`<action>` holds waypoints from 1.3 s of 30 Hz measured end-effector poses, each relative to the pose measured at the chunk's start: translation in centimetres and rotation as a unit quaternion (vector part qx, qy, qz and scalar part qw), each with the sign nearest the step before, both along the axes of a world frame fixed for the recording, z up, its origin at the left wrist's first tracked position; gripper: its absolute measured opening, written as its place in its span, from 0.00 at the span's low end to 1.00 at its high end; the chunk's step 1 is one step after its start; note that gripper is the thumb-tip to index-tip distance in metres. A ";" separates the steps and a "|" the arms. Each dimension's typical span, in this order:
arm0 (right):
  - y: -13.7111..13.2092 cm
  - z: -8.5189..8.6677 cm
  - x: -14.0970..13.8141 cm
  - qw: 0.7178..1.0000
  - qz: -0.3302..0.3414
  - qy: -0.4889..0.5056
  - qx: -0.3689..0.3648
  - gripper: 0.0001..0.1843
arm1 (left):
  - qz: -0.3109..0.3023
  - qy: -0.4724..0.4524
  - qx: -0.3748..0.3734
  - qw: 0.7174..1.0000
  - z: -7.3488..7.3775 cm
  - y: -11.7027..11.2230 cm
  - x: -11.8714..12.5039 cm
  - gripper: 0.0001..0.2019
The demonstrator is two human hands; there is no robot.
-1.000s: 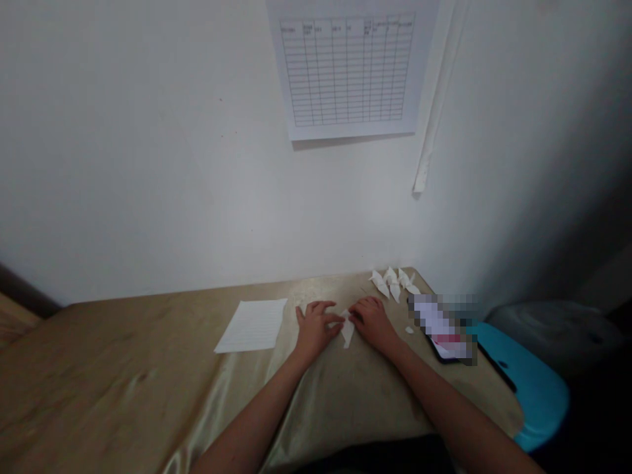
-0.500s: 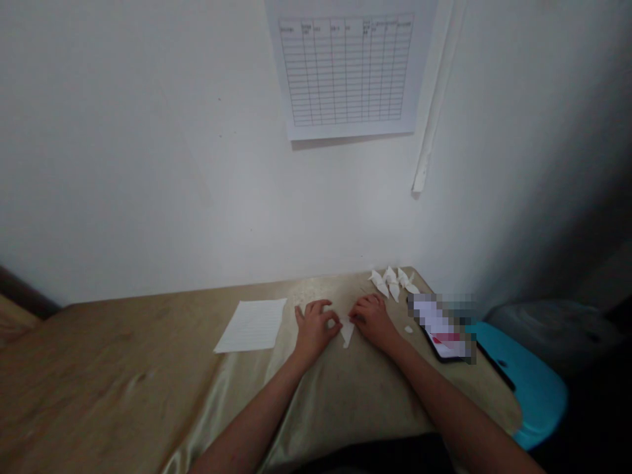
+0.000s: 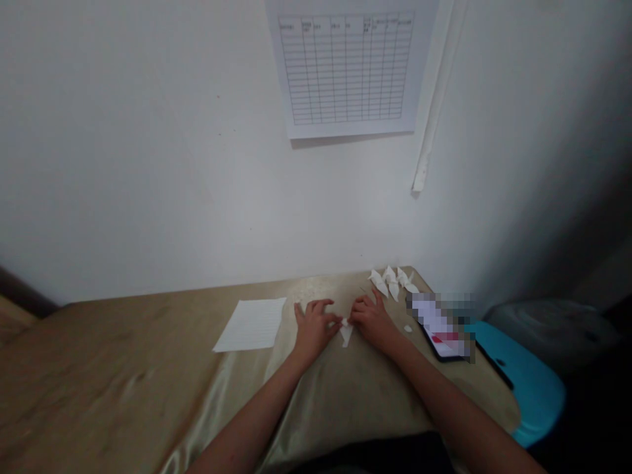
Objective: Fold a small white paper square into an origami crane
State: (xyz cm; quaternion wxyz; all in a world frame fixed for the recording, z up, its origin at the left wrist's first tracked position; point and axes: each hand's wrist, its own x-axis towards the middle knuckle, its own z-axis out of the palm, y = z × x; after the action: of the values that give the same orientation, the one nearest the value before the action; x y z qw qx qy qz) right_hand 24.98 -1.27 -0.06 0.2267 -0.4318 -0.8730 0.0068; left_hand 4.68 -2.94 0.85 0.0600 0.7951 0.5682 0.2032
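A small folded piece of white paper (image 3: 346, 334) lies on the cloth-covered table, its narrow end toward me. My left hand (image 3: 316, 327) pinches its upper left corner between thumb and forefinger, the other fingers spread. From the other side, my right hand (image 3: 371, 320) grips the upper right edge with thumb and curled fingers. Both sets of fingertips nearly meet at the paper's top and hide part of it. Several folded paper figures with pointed ends (image 3: 392, 283) sit at the table's far right corner.
Left of my hands lies a lined paper sheet (image 3: 251, 324). A phone (image 3: 439, 329), partly blurred out, rests at the right edge, with a paper scrap (image 3: 407, 328) beside it. A turquoise stool or chair (image 3: 538, 382) stands beyond. A printed table sheet (image 3: 348, 72) hangs on the wall.
My fingertips have drawn slightly closer together over the top of the folded paper, and its upper part looks more bent. One finger of my right hand has lifted a little.
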 end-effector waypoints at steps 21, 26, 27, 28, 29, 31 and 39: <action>0.4 0.0 0.6 0.999 0.003 -0.036 -0.012 0.17 | -0.042 0.040 0.027 0.998 0.6 0.1 -0.3 0.08; 0.5 0.2 0.8 0.999 -0.018 -0.034 -0.008 0.15 | -0.027 0.024 0.018 0.999 0.6 0.3 -0.5 0.05; 0.5 0.2 0.8 0.999 -0.022 -0.033 -0.008 0.15 | -0.022 0.019 0.016 0.999 0.6 0.2 -0.5 0.05; 0.4 0.3 0.8 0.999 -0.025 -0.033 -0.007 0.15 | -0.017 0.015 0.016 1.000 0.6 0.2 -0.5 0.05; 0.4 0.4 0.8 0.999 -0.029 -0.033 -0.007 0.14 | -0.011 0.011 0.017 1.000 0.6 0.2 -0.5 0.05; 0.3 0.5 0.8 0.999 -0.037 -0.031 -0.006 0.13 | -0.001 0.006 0.019 1.000 0.6 0.0 -0.4 0.05; 0.0 1.1 0.8 0.995 -0.081 -0.040 -0.029 0.07 | 0.028 0.006 0.028 0.999 0.5 -0.4 -0.3 0.06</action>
State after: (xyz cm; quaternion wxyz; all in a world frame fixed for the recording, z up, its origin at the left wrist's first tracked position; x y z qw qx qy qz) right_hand 25.75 -1.29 1.02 0.1783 -0.5073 -0.8431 -0.0035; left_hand 4.41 -3.34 1.34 0.0288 0.7817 0.5846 0.2154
